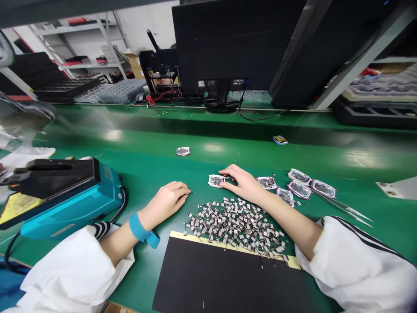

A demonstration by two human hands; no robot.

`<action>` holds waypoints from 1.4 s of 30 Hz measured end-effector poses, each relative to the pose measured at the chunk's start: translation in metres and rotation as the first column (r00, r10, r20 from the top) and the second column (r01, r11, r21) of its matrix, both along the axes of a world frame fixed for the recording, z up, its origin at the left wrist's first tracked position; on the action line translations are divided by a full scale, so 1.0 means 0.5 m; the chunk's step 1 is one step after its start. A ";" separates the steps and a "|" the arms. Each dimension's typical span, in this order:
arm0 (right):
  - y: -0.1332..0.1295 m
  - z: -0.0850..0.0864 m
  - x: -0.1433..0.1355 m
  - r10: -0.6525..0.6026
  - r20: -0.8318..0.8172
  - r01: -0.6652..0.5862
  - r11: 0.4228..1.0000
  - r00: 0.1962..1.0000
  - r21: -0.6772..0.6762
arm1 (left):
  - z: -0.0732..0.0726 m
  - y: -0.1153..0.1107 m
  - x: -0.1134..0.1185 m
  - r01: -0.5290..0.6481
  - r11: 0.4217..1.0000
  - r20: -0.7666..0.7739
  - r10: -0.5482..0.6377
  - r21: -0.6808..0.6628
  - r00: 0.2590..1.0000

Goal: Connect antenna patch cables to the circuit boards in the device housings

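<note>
My right hand (241,183) grips the right end of a small white-rimmed electronic housing (215,181) with a circuit board inside, thumb and fingers on either side; the housing rests on the green mat. My left hand (167,201), a blue strap (138,227) round its wrist, lies on the mat left of it. Its fingers are pinched together, and a thin tip shows at them, too small to name. Just below both hands spreads a pile of small silvery parts with short leads (234,221). Similar housings (266,183) lie right of my right hand.
Tweezers (347,206) lie at the right beside more housings (323,188). A black sheet (228,280) with a yellow edge is in front. At left stands a teal and black machine (73,195). A monitor (234,48) stands behind; single housings (183,151) lie further back.
</note>
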State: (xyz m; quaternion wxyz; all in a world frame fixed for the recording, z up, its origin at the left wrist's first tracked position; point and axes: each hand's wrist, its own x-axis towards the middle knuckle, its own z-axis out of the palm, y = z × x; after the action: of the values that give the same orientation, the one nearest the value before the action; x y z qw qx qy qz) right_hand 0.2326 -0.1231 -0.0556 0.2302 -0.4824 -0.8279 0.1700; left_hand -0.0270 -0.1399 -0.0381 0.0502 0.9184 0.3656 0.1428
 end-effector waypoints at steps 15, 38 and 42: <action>0.008 -0.013 0.005 0.075 -0.009 -0.075 0.997 0.997 0.031 | -0.009 0.045 0.119 0.085 0.992 0.332 -0.112 0.093 0.937; 0.010 -0.011 0.014 0.088 -0.095 -0.091 0.995 0.992 -0.034 | 0.008 0.049 0.158 0.070 0.997 0.085 -0.074 0.044 0.994; 0.009 -0.011 0.015 0.089 -0.081 -0.091 0.995 0.993 -0.027 | 0.009 0.050 0.157 0.100 0.993 0.040 -0.103 0.058 0.994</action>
State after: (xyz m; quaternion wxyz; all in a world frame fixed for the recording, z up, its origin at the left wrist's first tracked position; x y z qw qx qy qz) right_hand 0.2398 -0.1184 -0.0609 0.2477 -0.4410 -0.8362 0.2120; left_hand 0.0513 -0.1151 -0.0336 0.0397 0.9335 0.3132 0.1698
